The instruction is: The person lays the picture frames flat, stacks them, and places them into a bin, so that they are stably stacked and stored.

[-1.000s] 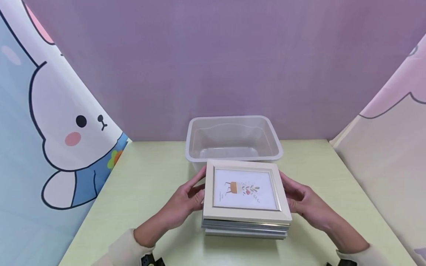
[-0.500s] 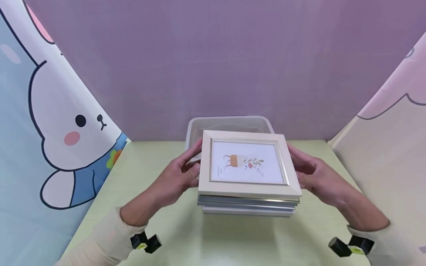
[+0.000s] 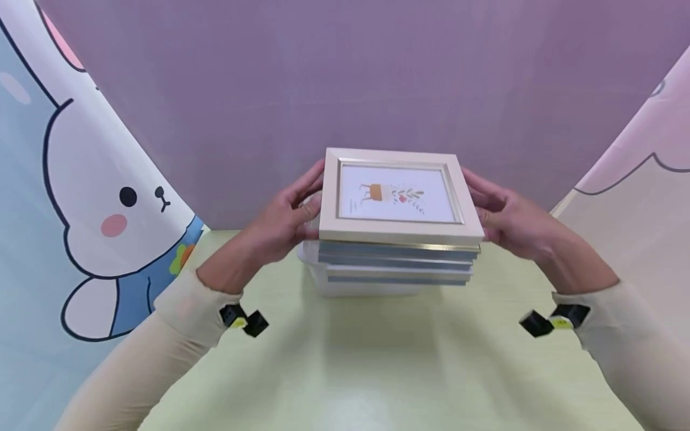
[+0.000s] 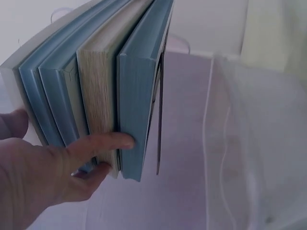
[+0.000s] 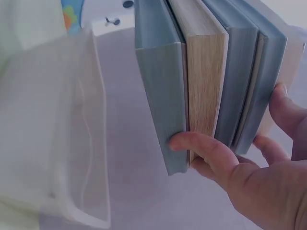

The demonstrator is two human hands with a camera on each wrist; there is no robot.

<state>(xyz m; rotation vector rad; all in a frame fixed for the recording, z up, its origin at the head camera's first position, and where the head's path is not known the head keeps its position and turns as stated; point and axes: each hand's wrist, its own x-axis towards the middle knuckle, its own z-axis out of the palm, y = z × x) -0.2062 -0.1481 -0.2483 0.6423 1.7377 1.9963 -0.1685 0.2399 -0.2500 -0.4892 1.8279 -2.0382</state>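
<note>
Between both hands a stack of several picture frames (image 3: 399, 233) is held in the air, the top one cream with a potted-plant drawing. My left hand (image 3: 280, 221) grips the stack's left side. In the left wrist view, the left hand's fingers (image 4: 103, 143) lie across the edges of the blue and wood-coloured frames. My right hand (image 3: 520, 224) grips the opposite side, and in the right wrist view its fingers (image 5: 206, 148) spread over the frame edges. A translucent plastic bin (image 3: 372, 288) is mostly hidden behind and below the stack in the head view.
The bin's rim (image 5: 101, 129) shows beside the stack in the right wrist view. Below is a pale green table (image 3: 377, 371), bearing the stack's shadow. A purple backdrop (image 3: 345, 78) rises behind, and a rabbit-print cloth (image 3: 108, 191) stands on the left.
Both hands have lifted the stack of picture frames up and away from the person, so it now overlaps the bin, which was plainly visible a second ago.
</note>
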